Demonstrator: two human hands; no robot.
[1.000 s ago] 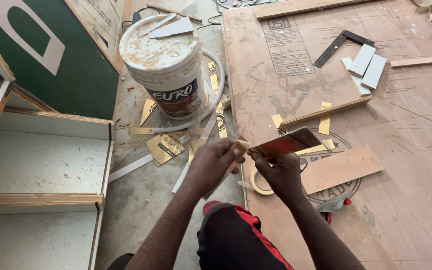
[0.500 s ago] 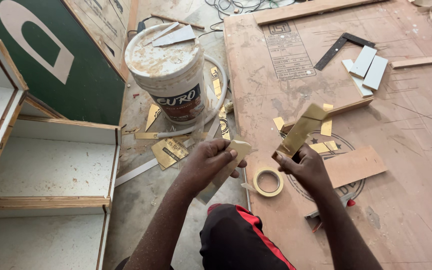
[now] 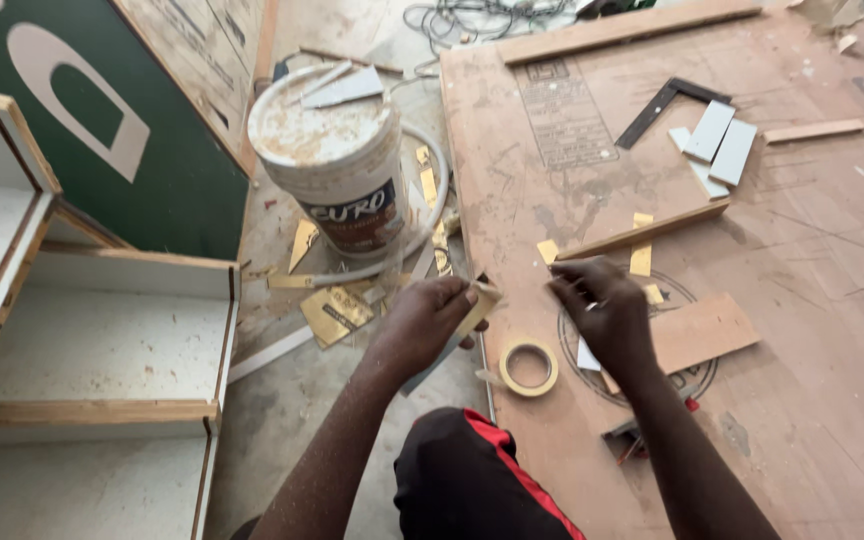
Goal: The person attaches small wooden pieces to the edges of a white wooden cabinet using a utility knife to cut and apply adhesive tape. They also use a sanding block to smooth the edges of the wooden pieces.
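Observation:
My left hand (image 3: 430, 318) pinches a small gold-faced strip (image 3: 479, 304) just off the near edge of a large brown board (image 3: 802, 260). My right hand (image 3: 600, 312) hovers low over the board with its fingers curled together; whether anything is in them is hidden. A roll of masking tape (image 3: 529, 367) lies flat on the board between and below the two hands. Small gold offcuts (image 3: 642, 258) lie on the board beside a thin wooden strip (image 3: 644, 230), just beyond my right hand. A flat plywood rectangle (image 3: 707, 330) rests to its right.
A dirty white paint bucket (image 3: 330, 165) with blades on its lid stands on the floor, a hose looped round it. Gold scraps (image 3: 334, 312) litter the floor. A white open cabinet (image 3: 92, 335) and a green sign panel (image 3: 62, 130) stand left. A black square (image 3: 664, 102) and grey tiles (image 3: 720, 140) lie far on the board.
My right hand held a long gold-faced piece up between the hands; it has since dropped to the board and that piece is no longer seen in it. My left hand still holds the strip.

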